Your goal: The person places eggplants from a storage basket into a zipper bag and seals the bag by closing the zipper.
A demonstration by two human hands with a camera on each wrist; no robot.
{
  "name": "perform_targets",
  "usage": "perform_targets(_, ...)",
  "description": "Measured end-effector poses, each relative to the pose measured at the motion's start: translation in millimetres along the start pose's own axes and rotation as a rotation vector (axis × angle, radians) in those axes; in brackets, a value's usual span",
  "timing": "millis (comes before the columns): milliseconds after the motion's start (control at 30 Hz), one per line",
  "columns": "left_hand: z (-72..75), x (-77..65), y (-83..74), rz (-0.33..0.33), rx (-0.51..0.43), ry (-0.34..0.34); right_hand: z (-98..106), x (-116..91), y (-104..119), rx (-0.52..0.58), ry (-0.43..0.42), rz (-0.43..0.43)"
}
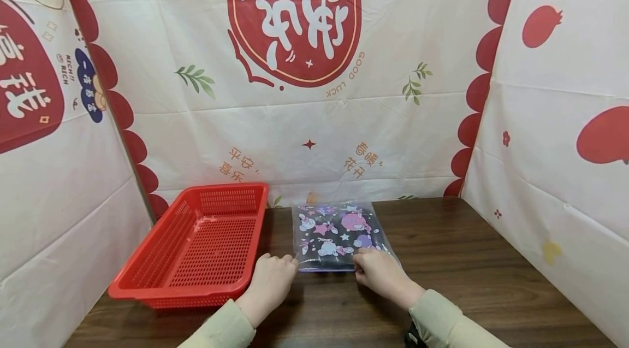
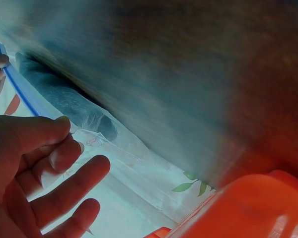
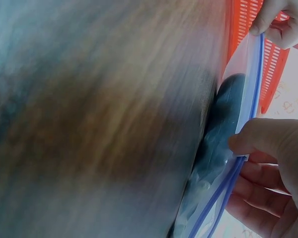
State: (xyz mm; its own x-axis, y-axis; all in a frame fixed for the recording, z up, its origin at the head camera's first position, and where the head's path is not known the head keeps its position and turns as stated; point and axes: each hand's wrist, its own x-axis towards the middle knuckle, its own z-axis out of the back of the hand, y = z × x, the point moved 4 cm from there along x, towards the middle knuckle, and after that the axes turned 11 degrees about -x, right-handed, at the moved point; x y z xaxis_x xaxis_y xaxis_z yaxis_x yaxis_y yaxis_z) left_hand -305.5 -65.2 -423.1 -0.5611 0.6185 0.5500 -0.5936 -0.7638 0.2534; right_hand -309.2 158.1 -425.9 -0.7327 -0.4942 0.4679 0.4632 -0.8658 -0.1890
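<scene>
A clear zip bag (image 1: 319, 230) printed with pink, white and purple cartoon figures lies on the table, its purple-blue zip edge toward me. Something dark and soft-looking (image 3: 227, 106) is inside; its kind cannot be made out. At the zip's left corner my left hand (image 1: 273, 281) pinches the edge between thumb and index finger, the other fingers loosely bent. My right hand (image 1: 382, 276) pinches the zip farther right, the thumb over a small slider (image 3: 244, 157). In the right wrist view, the zip strips are together toward the left hand and parted on the other side.
A red perforated plastic basket (image 1: 125, 282) stands left of the bag, close to my left forearm. Brown wood-grain table (image 1: 442, 260) extends to the right. Printed white cloth walls (image 1: 314, 118) enclose the back and both sides.
</scene>
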Motion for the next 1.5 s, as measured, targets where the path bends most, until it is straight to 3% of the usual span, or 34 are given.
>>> perform_targets(567, -3.9, 0.9, 1.0, 0.022, -0.011, 0.046, 1.0, -1.6, -2.4, 0.005, 0.002, -0.014)
perform_targets(1500, -3.5, -0.4, -0.3, 0.04, -0.008, 0.059, 0.2, -1.5, -5.2, 0.028, 0.031, -0.002)
